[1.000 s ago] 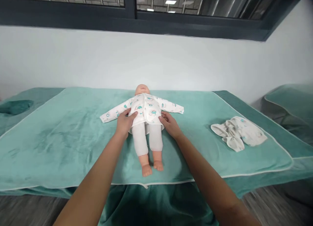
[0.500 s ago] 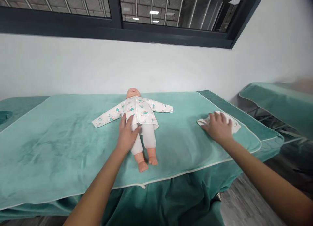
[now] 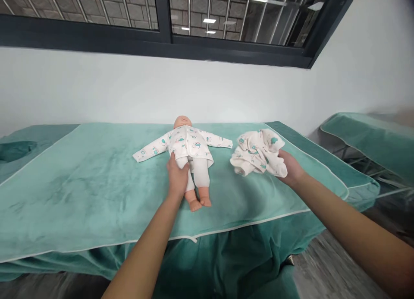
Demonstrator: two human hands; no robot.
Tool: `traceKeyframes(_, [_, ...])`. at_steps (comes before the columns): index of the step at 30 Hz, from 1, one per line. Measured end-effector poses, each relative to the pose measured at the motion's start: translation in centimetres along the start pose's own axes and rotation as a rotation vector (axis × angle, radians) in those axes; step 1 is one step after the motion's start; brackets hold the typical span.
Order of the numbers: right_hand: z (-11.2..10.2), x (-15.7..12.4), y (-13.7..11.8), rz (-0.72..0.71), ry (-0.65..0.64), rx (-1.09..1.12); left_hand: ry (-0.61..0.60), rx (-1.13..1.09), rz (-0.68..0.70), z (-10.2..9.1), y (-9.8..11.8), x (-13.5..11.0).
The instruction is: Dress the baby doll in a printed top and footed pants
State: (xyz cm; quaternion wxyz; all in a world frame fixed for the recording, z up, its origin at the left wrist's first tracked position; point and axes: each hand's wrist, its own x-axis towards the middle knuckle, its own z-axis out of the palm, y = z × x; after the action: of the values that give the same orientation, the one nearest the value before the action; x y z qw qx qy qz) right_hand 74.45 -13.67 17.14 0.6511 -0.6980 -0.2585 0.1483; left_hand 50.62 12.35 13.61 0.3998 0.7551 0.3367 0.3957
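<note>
A baby doll [image 3: 201,174] lies face up on the green bed cover, feet toward me. It wears a white long-sleeved baby shirt [image 3: 190,140] with a green and red print, its sleeves spread wide; the legs are white, with bare feet. My left hand [image 3: 177,177] is closed around the doll's thigh on the left, just under the shirt hem. Above the cover, to the right of the doll, my right hand [image 3: 291,167] grips a bunched baby garment [image 3: 257,154] in matching printed cloth. The crumpling hides the garment's shape.
The light green cover [image 3: 106,191] with white piping lies over a darker green bed sheet [image 3: 233,260]. A white wall and a dark-framed window [image 3: 239,51] stand behind. At the right is another green-covered bed [image 3: 371,137] on a metal frame, with something blurred above it.
My right hand has lifted the garment off the cover and brought it left toward the doll. My left hand has closed on the doll's leg. The view has shifted slightly.
</note>
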Motion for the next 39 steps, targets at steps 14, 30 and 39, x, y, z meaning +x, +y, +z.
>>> traceKeyframes(14, [16.2,-3.8,-4.8,0.003,-0.444,0.466,-0.446,-0.437,-0.087,-5.3,4.5,-4.6])
traceKeyframes(30, [7.4,1.3,-2.4,-0.125,-0.231,-0.285,0.33,-0.159,-0.063,-13.6,11.3,1.9])
traceKeyframes(39, [7.5,1.3,-12.2,-0.435,-0.64,-0.723,0.051,-0.416,-0.091,-12.8,14.3,1.4])
